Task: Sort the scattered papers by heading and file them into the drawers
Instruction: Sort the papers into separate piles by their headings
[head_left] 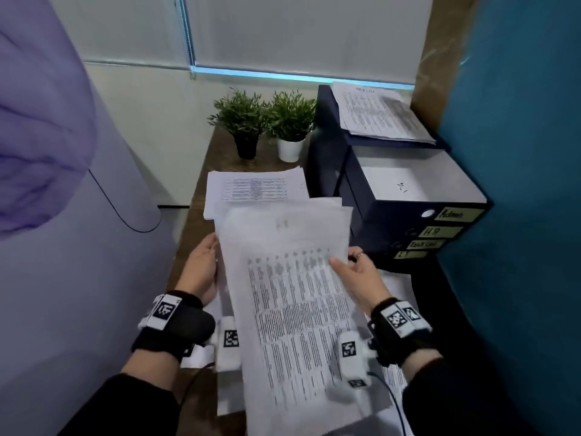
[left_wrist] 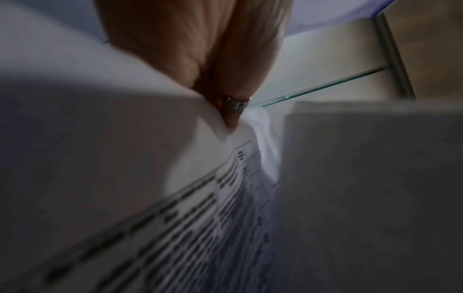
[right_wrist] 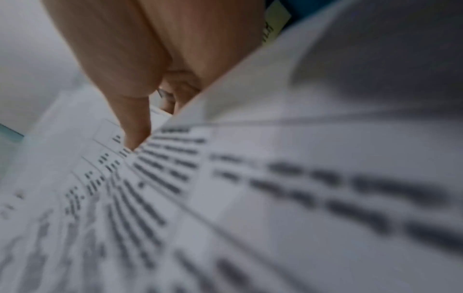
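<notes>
My left hand (head_left: pixel 201 265) is gripping the left edge of the held sheets (head_left: pixel 292 294), fingers curled behind the paper. Sheets are hanging lifted over the desk (head_left: pixel 201 171), another stack (head_left: pixel 254 187) lying beyond. My right hand (head_left: pixel 361 278) is pinching the right edge — thumb on top, fingers under. Step in hand, I judge: reading the heading. Next — matching it to a label on the drawer unit (head_left: pixel 408 221), whose top drawer (head_left: pixel 418 184) is standing open.

Printed sheets (head_left: pixel 292 297) are hanging tilted in mid-air, left of the drawer unit (head_left: pixel 405 215); a second stack (head_left: pixel 254 187) is lying flat beside the unit's left side; another (head_left: pixel 377 114) is resting on its top; its uppermost drawer (head_left: pixel 399 184) is standing open.
</notes>
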### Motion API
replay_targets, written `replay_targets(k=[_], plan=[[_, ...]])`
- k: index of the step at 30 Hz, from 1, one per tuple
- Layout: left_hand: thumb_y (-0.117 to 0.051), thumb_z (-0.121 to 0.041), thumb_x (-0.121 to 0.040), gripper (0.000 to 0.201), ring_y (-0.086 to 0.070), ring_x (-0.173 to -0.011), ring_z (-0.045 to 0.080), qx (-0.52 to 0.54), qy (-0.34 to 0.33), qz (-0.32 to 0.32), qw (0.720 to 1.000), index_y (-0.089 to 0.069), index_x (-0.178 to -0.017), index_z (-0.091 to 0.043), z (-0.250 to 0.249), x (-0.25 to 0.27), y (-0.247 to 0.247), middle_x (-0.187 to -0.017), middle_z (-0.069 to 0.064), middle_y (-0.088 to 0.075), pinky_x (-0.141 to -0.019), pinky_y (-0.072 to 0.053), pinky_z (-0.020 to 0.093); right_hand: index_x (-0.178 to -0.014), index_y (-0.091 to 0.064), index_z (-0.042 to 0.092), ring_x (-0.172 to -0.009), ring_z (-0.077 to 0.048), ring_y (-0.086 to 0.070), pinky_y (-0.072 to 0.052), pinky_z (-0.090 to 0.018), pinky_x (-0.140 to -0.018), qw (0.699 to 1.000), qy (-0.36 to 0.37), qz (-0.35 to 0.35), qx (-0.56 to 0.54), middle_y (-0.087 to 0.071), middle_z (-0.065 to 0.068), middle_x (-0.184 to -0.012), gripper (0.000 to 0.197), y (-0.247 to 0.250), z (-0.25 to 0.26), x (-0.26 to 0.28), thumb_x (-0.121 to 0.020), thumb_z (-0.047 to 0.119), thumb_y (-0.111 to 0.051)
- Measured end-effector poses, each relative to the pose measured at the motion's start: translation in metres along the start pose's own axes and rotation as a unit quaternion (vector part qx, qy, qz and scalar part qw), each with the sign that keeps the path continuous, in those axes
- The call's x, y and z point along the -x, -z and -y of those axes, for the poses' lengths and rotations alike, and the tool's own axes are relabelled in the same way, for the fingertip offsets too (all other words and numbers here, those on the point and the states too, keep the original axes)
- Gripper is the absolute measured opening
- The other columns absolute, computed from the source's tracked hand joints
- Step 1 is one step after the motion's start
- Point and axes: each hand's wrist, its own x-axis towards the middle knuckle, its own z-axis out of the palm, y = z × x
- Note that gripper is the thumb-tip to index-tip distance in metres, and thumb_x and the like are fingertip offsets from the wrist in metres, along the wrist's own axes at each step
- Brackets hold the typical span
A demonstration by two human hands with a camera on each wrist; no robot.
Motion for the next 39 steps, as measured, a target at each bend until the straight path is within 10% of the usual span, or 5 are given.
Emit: replay_targets(k=[7, 13, 22, 28, 39], plan=[[-0.03, -0.034, -0.1, 0.04, -0.055, -0.077, 0.019, -0.056, 0.176, -0.003, 0.983, -0.062, -0.088, -0.012, 0.053, -0.027, -0.015, -0.096, 0.007, -0.061, -0.067, -0.043, 0.03, -0.101, -0.059, 0.01, -0.071, -0.012, -0.067, -0.051, -0.016, -0.051, 0.987, -0.144, -0.023, 0.075, -0.07, -0.009, -0.093, 0.014, 0.027, -0.047, 0.008, -0.089, 0.004, -0.055], [-0.057, -0.015, -0.089, 0.053, -0.043, -0.128, 0.031, -0.376, 0.151, -0.029, 0.914, -0.038, -0.136, -0.001, 0.102, -0.058, -0.025, -0.141, 0.018, -0.044, -0.105, -0.034, 0.035, -0.13, -0.045, -0.003, -0.117, -0.032, -0.054, -0.04, -0.038, -0.102, 0.952, -0.232, -0.077, 0.185, -0.056, -0.012, -0.122, 0.045, 0.06, -0.082, 0.015, -0.087, 0.001, -0.057], [-0.064, -0.003, -0.08, 0.031, -0.063, -0.098, 0.028, -0.376, 0.077, -0.028, 0.923, -0.061, -0.111, -0.006, 0.124, -0.063, -0.042, -0.099, 0.011, -0.068, -0.084, -0.047, 0.025, -0.085, -0.057, 0.015, -0.1, -0.024, -0.06, -0.046, -0.032, -0.093, 0.957, -0.224, -0.039, 0.182, -0.065, -0.014, -0.112, 0.015, 0.083, -0.103, 0.004, -0.087, 0.0, -0.057], [-0.049, 0.021, -0.081, 0.034, -0.063, -0.065, -0.007, -0.229, 0.0, 0.009, 0.973, -0.068, -0.077, -0.007, 0.114, -0.052, -0.042, -0.062, -0.014, -0.07, -0.062, -0.044, 0.003, -0.125, -0.05, -0.003, -0.12, -0.028, -0.053, -0.04, -0.035, -0.103, 0.95, -0.245, -0.061, 0.184, -0.06, -0.014, -0.122, 0.04, 0.085, -0.109, 0.003, -0.087, 0.004, -0.06], [-0.053, -0.011, -0.092, 0.019, -0.058, -0.089, 0.026, -0.224, 0.007, -0.11, 0.968, -0.063, -0.104, -0.001, 0.087, -0.062, -0.003, -0.095, 0.014, -0.064, -0.08, -0.046, 0.038, -0.143, -0.029, 0.006, -0.134, -0.028, -0.038, -0.028, -0.04, -0.113, 0.953, -0.231, -0.089, 0.173, -0.039, -0.012, -0.145, 0.063, 0.079, -0.11, 0.011, -0.088, 0.008, -0.059]])
